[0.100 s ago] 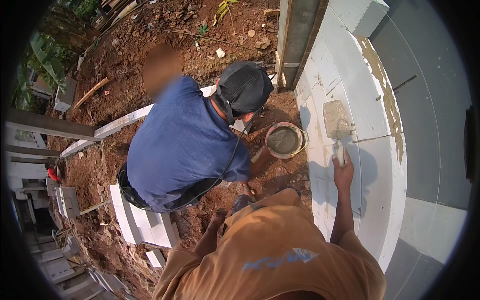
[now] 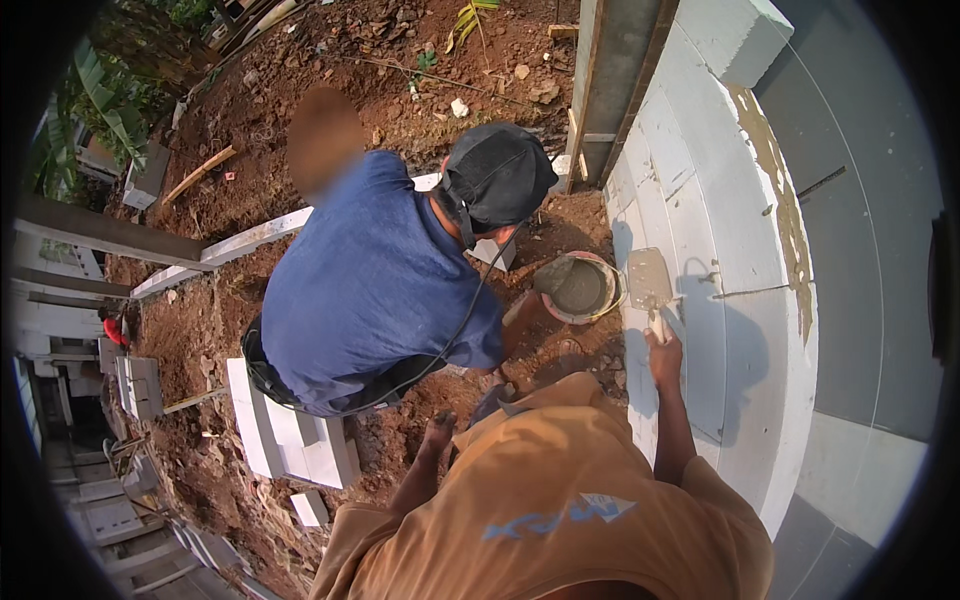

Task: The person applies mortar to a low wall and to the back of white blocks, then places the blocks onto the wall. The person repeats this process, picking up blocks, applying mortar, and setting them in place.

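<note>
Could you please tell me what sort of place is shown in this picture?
Most likely an outdoor building site: a wall of pale blocks stands at the right, a bucket holding grey mix sits on reddish soil, and the person's right hand holds a trowel.

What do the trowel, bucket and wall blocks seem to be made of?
Trowel: probably metal, thin flat blade coated in matte grey paste; handle unclear. Bucket: likely plastic, thin rim dull and smeared. Wall blocks: perhaps lightweight concrete, matte white, straight edges.
</note>
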Demonstrator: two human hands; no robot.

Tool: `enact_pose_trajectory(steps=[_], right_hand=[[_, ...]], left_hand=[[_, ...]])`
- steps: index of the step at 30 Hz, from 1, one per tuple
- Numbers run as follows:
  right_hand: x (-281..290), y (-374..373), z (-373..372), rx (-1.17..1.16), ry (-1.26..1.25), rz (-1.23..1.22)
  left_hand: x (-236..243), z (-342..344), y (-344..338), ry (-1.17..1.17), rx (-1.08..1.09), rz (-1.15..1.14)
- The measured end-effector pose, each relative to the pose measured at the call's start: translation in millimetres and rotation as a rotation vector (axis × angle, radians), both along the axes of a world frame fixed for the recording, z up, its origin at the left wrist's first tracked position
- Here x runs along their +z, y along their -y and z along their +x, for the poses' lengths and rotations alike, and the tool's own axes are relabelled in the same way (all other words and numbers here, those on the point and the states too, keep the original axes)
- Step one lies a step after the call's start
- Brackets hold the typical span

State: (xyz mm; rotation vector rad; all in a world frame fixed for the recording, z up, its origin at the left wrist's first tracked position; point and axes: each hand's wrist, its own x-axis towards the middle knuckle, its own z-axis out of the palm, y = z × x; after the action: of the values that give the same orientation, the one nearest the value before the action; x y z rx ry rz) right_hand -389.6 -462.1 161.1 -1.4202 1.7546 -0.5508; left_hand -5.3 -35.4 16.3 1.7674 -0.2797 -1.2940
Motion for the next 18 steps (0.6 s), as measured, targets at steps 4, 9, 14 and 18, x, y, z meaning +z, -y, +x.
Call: enact_pose_trajectory(steps=[4,9,14,18], right_hand=[[-92,-20,0,0.013,0.059,0.315],[-140,-2,-7,0.224,-0.084,0.272],[-136,27,10,0.346,-0.134,0.193],[-135,53,24,0.411,-0.221,0.262]], left_hand=[[8,-11,-8,0.126,0.135,0.124],[10,-18,-18,0.026,0.221,0.172],[26,-22,-13,0.145,0.113,0.185],[6,-27,-22,-0.004,0.289,0.090]])
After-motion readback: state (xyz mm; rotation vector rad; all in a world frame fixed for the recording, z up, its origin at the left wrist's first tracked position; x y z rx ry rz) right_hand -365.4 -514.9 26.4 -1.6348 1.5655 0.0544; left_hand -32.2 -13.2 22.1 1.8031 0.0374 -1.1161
